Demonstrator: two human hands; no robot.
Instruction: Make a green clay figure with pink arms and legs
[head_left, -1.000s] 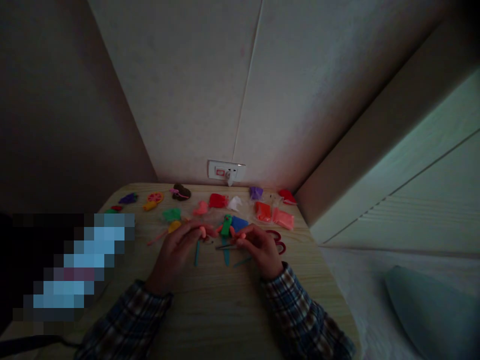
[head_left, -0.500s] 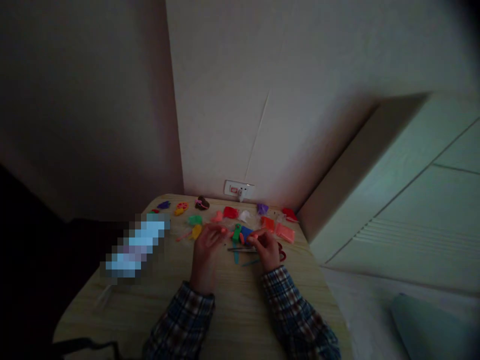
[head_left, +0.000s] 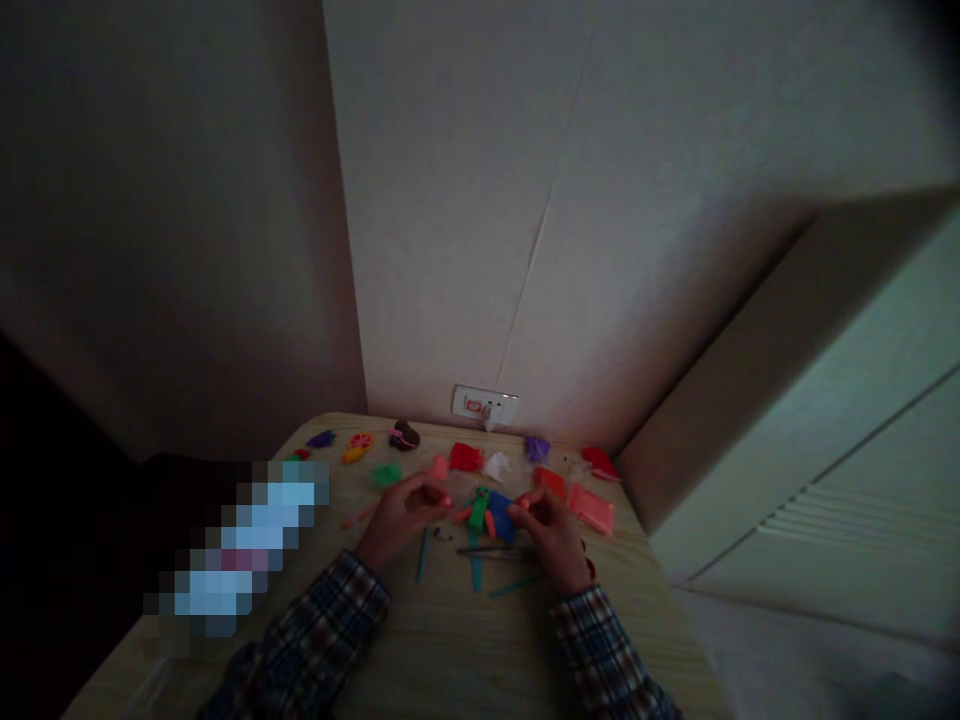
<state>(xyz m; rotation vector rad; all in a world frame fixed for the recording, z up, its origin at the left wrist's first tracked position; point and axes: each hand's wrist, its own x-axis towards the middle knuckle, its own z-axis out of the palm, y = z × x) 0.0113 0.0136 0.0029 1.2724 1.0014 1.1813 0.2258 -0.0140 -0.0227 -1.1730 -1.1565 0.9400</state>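
Observation:
My left hand (head_left: 401, 515) is closed in a pinch, with a small piece of pink clay (head_left: 447, 502) at its fingertips. Opposite it, my right hand (head_left: 551, 530) pinches another small pink clay piece (head_left: 524, 504). Between the hands lies a clay figure (head_left: 478, 512) with a green head and body, orange limbs and a blue part (head_left: 501, 515) that reaches under the right fingertips. Just below the figure are blue plastic modelling tools (head_left: 476, 565) and a pair of scissors (head_left: 487, 552), whose red handles are partly hidden behind my right hand.
Along the table's (head_left: 450, 640) back lie clay packets, among them red (head_left: 466, 457), purple (head_left: 537, 449) and pink (head_left: 591, 508). Small finished clay shapes (head_left: 358, 446) sit at the back left. A blurred-out bright screen (head_left: 251, 550) stands at the left. A wall socket (head_left: 484, 405) is behind.
The view has tilted, so the table sits lower. My hands have moved a little apart, uncovering more of the clay figure. Both still pinch pink clay.

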